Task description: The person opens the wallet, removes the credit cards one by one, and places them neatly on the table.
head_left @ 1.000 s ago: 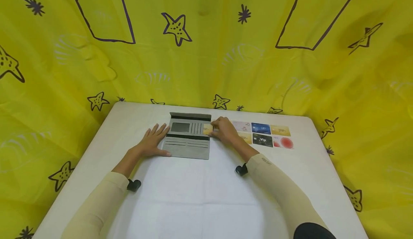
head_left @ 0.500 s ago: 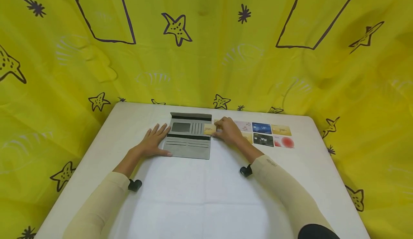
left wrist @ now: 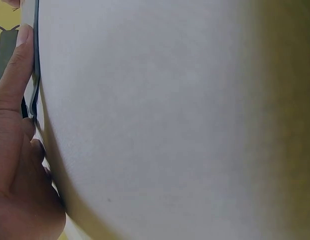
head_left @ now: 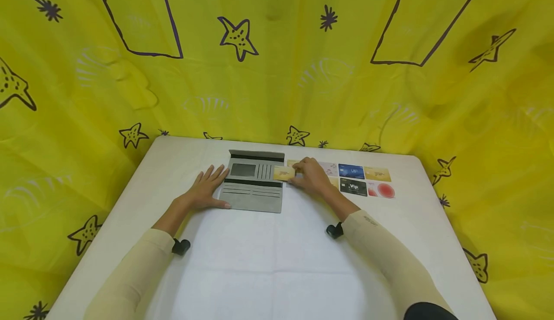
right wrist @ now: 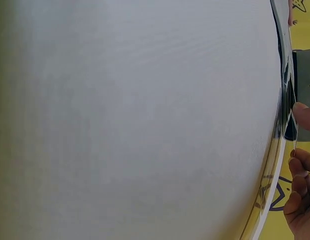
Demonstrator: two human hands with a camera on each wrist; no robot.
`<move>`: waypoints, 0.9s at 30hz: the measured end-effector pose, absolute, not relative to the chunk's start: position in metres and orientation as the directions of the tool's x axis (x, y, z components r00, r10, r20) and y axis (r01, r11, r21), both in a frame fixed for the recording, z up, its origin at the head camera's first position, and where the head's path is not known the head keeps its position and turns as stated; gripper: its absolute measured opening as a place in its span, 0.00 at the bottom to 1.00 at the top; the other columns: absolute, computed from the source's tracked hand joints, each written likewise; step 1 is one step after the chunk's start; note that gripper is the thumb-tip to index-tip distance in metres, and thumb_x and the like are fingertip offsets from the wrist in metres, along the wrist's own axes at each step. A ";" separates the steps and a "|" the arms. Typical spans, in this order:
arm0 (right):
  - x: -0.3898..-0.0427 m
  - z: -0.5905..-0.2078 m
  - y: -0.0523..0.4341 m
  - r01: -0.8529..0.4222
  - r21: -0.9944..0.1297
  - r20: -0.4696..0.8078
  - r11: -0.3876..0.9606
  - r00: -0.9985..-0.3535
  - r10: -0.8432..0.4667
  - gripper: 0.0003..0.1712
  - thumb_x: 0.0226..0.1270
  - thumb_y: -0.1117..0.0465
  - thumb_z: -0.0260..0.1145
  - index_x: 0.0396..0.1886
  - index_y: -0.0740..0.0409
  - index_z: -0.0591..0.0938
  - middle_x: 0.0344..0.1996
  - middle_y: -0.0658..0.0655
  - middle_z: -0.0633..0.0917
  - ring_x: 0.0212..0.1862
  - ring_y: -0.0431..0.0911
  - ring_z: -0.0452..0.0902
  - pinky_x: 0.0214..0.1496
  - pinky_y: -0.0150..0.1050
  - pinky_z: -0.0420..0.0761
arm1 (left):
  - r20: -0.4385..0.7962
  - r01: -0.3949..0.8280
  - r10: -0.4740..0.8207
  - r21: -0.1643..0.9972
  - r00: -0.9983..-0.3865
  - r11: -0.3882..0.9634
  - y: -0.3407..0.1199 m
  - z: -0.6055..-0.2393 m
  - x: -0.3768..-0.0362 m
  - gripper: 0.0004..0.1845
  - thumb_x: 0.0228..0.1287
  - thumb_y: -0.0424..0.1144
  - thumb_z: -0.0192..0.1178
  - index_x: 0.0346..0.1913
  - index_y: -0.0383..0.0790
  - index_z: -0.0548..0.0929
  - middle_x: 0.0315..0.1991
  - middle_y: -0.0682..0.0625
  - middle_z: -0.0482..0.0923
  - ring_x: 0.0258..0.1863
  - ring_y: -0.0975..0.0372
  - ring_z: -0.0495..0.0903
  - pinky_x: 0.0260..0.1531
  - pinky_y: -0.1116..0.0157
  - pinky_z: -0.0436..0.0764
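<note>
I'm sitting at a white rectangular table (head_left: 268,262) w/ a yellow star-print cloth backdrop (head_left: 277,70) hanging all round it. An open grey fold-out wallet w/ card slots (head_left: 253,181) is lying flat on the tabletop at the far middle.

My left hand (head_left: 207,189) is lying flat on the table, fingers straight and spread, fingertips touching the wallet's left edge, thumb along its near corner. It's not gripping anything, just pressing there. The left wrist view is mostly white tabletop, w/ my thumb lying against a thin grey edge.

My right hand (head_left: 310,177) is pinching a small gold plastic card (head_left: 284,173) btwn thumb and curled fingers. The card is sitting at the wallet's right edge, level w/ the vertical card slots, its left end just overlapping the wallet; can't tell if it's actually inside a slot.

Right of that hand, more cards are lying in two rows on the table: a pale pink card (head_left: 329,168), blue VIP card (head_left: 351,171), another gold card (head_left: 377,173), black VIP card (head_left: 353,186), and a white card w/ a red circle (head_left: 381,190).
</note>
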State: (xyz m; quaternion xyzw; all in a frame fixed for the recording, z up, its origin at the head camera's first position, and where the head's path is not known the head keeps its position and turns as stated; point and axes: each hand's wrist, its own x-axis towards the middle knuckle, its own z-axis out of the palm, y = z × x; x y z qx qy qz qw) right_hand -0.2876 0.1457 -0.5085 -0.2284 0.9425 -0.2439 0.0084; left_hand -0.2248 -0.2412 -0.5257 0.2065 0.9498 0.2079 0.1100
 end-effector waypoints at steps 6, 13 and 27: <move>-0.286 -0.510 0.151 -0.400 -0.503 0.097 0.766 -0.907 -0.410 0.34 0.62 0.52 0.81 0.63 0.66 0.84 0.49 0.63 0.83 0.52 0.57 0.78 0.57 0.51 0.79 | -0.130 0.345 0.438 0.435 -0.890 0.832 -0.243 -0.528 -0.227 0.66 0.57 0.65 0.75 0.85 0.37 0.48 0.85 0.37 0.39 0.83 0.38 0.31 0.76 0.36 0.32; -0.281 -0.511 0.157 -0.353 -0.528 0.086 0.773 -0.927 -0.364 0.34 0.61 0.51 0.81 0.63 0.65 0.85 0.50 0.63 0.83 0.53 0.56 0.77 0.60 0.51 0.78 | -0.135 0.343 0.438 0.438 -0.889 0.831 -0.242 -0.528 -0.226 0.66 0.57 0.65 0.74 0.85 0.37 0.48 0.85 0.37 0.39 0.83 0.39 0.31 0.76 0.36 0.32; -0.264 -0.508 0.171 -0.325 -0.535 0.098 0.780 -0.941 -0.325 0.33 0.60 0.51 0.81 0.60 0.65 0.86 0.47 0.61 0.84 0.45 0.53 0.77 0.50 0.48 0.79 | -0.138 0.341 0.437 0.438 -0.889 0.832 -0.241 -0.525 -0.225 0.65 0.57 0.63 0.75 0.85 0.36 0.48 0.85 0.36 0.39 0.83 0.38 0.31 0.76 0.36 0.32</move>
